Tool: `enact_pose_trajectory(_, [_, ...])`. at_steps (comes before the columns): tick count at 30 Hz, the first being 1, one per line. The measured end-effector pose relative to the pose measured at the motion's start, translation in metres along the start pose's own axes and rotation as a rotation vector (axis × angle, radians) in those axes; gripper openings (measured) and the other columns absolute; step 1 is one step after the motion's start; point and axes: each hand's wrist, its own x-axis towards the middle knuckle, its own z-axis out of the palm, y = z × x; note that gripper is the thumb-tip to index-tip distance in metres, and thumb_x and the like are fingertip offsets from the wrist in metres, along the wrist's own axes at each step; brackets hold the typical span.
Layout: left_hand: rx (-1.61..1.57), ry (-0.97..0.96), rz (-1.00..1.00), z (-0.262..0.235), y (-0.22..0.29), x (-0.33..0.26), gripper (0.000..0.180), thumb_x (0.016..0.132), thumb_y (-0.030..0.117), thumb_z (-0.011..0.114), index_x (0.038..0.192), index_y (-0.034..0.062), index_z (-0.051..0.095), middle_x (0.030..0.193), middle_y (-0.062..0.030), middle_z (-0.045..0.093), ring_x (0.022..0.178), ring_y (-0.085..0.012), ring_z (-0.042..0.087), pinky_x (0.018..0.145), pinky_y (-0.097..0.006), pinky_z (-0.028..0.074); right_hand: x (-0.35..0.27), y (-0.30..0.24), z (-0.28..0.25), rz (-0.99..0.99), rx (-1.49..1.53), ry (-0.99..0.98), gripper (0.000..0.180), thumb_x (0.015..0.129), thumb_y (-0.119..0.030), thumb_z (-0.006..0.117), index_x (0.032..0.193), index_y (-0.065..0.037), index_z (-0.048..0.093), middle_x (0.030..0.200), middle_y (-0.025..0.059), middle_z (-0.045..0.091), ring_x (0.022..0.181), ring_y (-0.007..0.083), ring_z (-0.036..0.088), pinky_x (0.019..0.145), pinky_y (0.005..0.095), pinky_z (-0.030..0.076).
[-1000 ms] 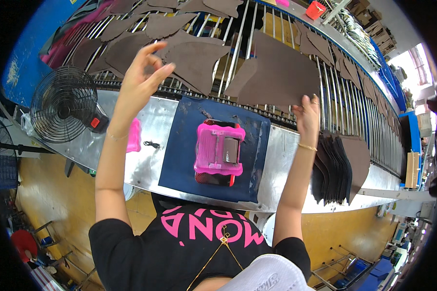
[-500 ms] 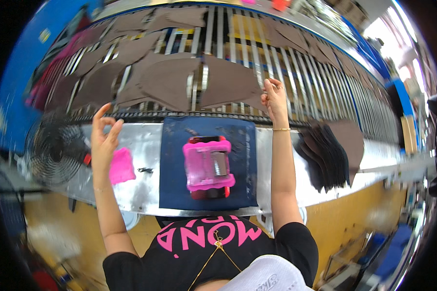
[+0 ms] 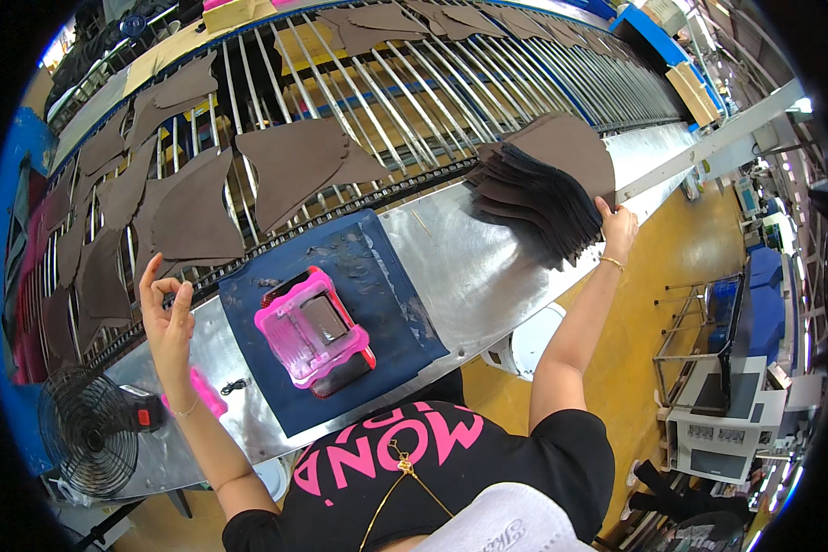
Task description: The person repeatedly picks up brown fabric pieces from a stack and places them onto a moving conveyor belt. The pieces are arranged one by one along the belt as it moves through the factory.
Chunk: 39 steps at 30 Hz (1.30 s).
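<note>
Change: the right hand (image 3: pixel 616 225) has swung off the roller rack and out to 2 o'clock, onto the stack of brown pieces (image 3: pixel 543 189); the left hand (image 3: pixel 167 308) has come down from the rack and now hangs over the counter's near-left stretch.
Right hand: it sits at the lower right edge of the stack, fingers curled onto the top brown piece; the grip is on that edge, though how many pieces it pinches I cannot tell.
Left hand: raised at 9 o'clock, palm turned up, thumb and forefinger tips meeting in a ring, other fingers spread; the grip holds nothing.
Stack of brown pieces: fanned out on the steel counter (image 3: pixel 469 267) at 2 o'clock, leaning against the rack's edge.
Pink device (image 3: pixel 315 329): dead centre, squat and boxy with a dark base, resting on the navy mat (image 3: pixel 386 294), well apart from both hands.
Roller rack (image 3: pixel 414 74): running across 11 to 1 o'clock, single brown cut pieces (image 3: pixel 294 161) lying flat on its bars.
Left end: a black fan (image 3: pixel 87 431) at 8 o'clock, with a small pink object (image 3: pixel 207 394) on the counter just below the left wrist.
</note>
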Motion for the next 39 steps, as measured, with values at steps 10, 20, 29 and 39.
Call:
enact_pose_trajectory(10, [-0.006, 0.022, -0.039, -0.013, 0.002, -0.018, 0.054, 0.089, 0.009, 0.062, 0.137, 0.0093, 0.038, 0.087, 0.0024, 0.048, 0.049, 0.0018, 0.034, 0.039, -0.014, 0.026, 0.014, -0.001, -0.009, 0.01, 0.065, -0.076, 0.065, 0.071, -0.061, 0.068, 0.101, -0.003, 0.067, 0.105, 0.0195, 0.064, 0.107, 0.035, 0.058, 0.088, 0.0493, 0.047])
enact_pose_trajectory(20, [0.019, -0.008, -0.058, -0.003, 0.003, -0.021, 0.056, 0.086, 0.01, 0.065, 0.136, 0.0086, 0.039, 0.086, 0.001, 0.05, 0.05, 0.0004, 0.039, 0.039, -0.015, 0.031, 0.011, -0.008, -0.018, -0.094, -0.087, -0.005, 0.063, 0.076, -0.057, 0.066, 0.103, 0.0, 0.065, 0.1, 0.0261, 0.063, 0.093, 0.0366, 0.063, 0.079, 0.0452, 0.051])
enact_pose_trajectory(29, [0.004, -0.108, -0.04, 0.011, 0.018, -0.02, 0.049, 0.086, 0.008, 0.065, 0.131, 0.0081, 0.047, 0.086, 0.0012, 0.05, 0.052, -0.0002, 0.042, 0.042, -0.016, 0.033, -0.09, -0.082, -0.132, -0.429, 0.427, 0.113, 0.028, 0.098, -0.024, 0.044, 0.118, -0.006, 0.056, 0.079, 0.0175, 0.066, 0.055, 0.0223, 0.066, 0.055, 0.0341, 0.051])
enact_pose_trajectory(39, [-0.209, -0.149, -0.079, 0.007, 0.03, -0.033, 0.031, 0.09, 0.013, 0.061, 0.117, 0.0004, 0.053, 0.096, -0.011, 0.064, 0.072, -0.0181, 0.067, 0.054, -0.024, 0.054, -0.256, -0.172, -0.113, -0.791, 1.675, -0.727, 0.011, 0.094, -0.009, 0.054, 0.099, 0.0, 0.054, 0.089, 0.0117, 0.067, 0.07, 0.0174, 0.066, 0.063, 0.0223, 0.049])
